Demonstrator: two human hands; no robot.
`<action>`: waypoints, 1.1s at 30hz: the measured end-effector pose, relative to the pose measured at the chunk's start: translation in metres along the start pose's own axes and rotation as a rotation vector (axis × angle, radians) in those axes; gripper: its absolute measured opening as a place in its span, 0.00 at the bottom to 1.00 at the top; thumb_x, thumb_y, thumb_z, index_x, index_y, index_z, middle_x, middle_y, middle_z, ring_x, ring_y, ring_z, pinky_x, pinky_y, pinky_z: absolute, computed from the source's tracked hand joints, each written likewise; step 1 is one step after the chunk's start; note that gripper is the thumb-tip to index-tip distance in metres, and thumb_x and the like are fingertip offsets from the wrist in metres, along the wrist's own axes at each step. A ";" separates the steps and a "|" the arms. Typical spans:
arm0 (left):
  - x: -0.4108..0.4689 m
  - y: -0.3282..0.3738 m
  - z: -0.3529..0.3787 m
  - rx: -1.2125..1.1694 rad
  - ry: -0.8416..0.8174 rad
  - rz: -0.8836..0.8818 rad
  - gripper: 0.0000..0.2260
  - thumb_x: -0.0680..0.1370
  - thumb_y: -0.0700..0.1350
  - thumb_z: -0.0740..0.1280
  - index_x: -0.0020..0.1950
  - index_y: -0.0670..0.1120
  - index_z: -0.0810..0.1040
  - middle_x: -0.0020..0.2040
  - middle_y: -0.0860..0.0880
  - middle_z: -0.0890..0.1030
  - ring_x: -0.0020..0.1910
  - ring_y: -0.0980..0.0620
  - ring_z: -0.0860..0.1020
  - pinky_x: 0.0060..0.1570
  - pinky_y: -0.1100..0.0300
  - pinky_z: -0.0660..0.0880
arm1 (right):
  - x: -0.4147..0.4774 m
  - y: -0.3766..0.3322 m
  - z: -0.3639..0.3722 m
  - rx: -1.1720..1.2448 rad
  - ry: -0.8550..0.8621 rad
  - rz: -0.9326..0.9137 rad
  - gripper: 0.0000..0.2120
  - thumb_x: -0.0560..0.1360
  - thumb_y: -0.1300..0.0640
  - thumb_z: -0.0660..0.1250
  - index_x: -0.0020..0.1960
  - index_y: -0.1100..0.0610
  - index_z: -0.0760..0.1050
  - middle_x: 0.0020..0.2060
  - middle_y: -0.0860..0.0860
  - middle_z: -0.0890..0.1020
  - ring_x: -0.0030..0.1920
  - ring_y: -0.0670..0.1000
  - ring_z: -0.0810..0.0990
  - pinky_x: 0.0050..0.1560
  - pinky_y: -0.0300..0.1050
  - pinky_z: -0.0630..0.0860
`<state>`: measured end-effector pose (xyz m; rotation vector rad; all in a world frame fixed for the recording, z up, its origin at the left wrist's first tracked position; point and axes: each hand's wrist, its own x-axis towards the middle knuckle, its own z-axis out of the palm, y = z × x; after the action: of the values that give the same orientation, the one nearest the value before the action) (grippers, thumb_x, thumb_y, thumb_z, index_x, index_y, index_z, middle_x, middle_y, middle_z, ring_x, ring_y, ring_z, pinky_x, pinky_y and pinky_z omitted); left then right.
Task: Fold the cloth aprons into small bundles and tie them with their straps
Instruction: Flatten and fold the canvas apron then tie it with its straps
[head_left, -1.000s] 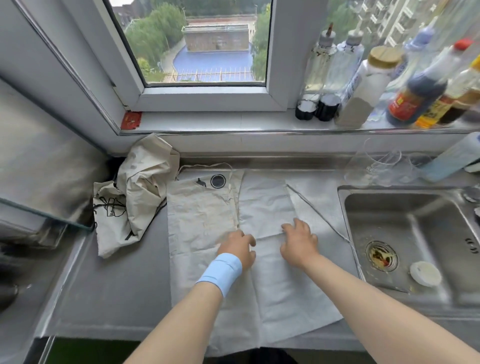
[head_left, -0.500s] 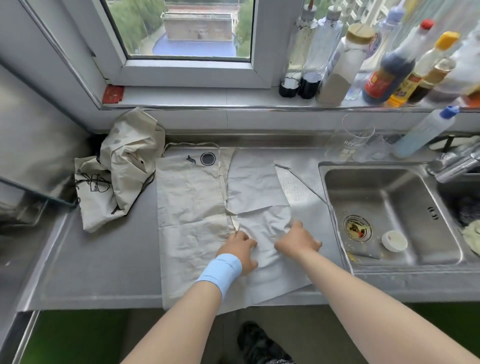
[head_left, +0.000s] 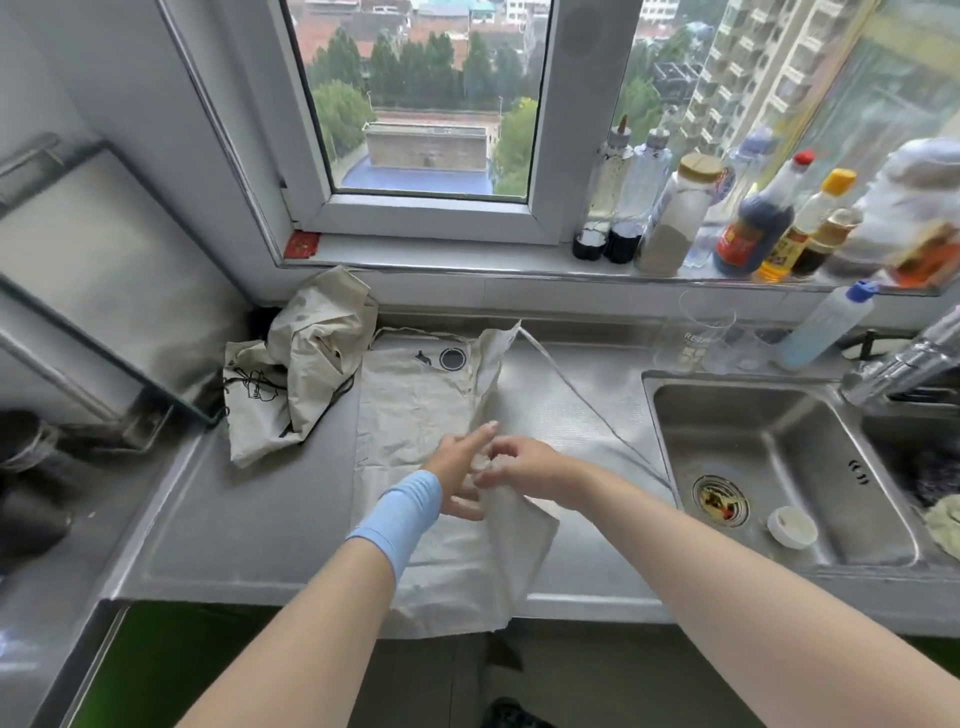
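Lifted since the earlier frames, the right half of the apron (head_left: 415, 415) now stands up in a loose ridge where it lay flat a second ago, and both hands have come together at its middle; the counter to its right is bare.

Going by size: the steel counter (head_left: 249, 519) carries everything, with the sink (head_left: 810, 431) set into it on the right; the apron lies lengthwise at the counter's middle, its near end hanging over the front edge, its left half flat and face up; a second apron (head_left: 306, 358) sits crumpled just beside it at the back left, not yet begun.

The right hand (head_left: 524, 462) has its fingers curled round the raised flap and holds it up; the left hand (head_left: 460, 467) meets it with fingers stretched fairly straight against the cloth (motion blur hides whether the thumb pinches anything); a blue wristband (head_left: 400, 514) sits on that wrist. The strap (head_left: 587, 400) trails from the flap's far corner across the bare counter toward the sink; a round badge (head_left: 452, 358) marks the apron's far end.

The step in hand looks like the first lengthwise fold, right half over left. Next, I judge, the flap needs carrying across and laying edge to edge, then smoothing flat; the strap should stay free and outside the fold, since the bundle is tied with it.
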<state>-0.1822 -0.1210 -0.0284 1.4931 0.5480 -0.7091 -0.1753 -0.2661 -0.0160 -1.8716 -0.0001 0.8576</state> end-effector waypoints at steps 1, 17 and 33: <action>-0.002 -0.004 -0.011 0.046 0.052 -0.010 0.24 0.69 0.61 0.71 0.59 0.48 0.75 0.51 0.45 0.80 0.40 0.44 0.83 0.35 0.49 0.81 | 0.000 -0.005 0.012 0.011 -0.071 -0.001 0.08 0.72 0.55 0.70 0.51 0.51 0.79 0.51 0.46 0.81 0.51 0.43 0.78 0.51 0.38 0.71; 0.032 -0.061 -0.115 0.973 0.397 -0.011 0.22 0.75 0.46 0.62 0.69 0.55 0.69 0.71 0.49 0.68 0.69 0.44 0.68 0.65 0.50 0.69 | 0.072 0.014 0.059 -0.747 0.071 0.029 0.24 0.75 0.58 0.57 0.69 0.48 0.73 0.70 0.49 0.73 0.69 0.53 0.72 0.68 0.46 0.68; 0.100 0.007 -0.073 1.343 0.015 -0.135 0.18 0.75 0.55 0.63 0.63 0.54 0.76 0.64 0.50 0.76 0.59 0.46 0.77 0.62 0.53 0.73 | 0.148 0.034 -0.035 -1.007 0.346 0.009 0.17 0.78 0.53 0.58 0.66 0.52 0.69 0.55 0.55 0.82 0.55 0.59 0.80 0.49 0.48 0.74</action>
<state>-0.1010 -0.0577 -0.0971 2.6994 0.1191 -1.2862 -0.0582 -0.2556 -0.1176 -2.9437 -0.2503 0.5454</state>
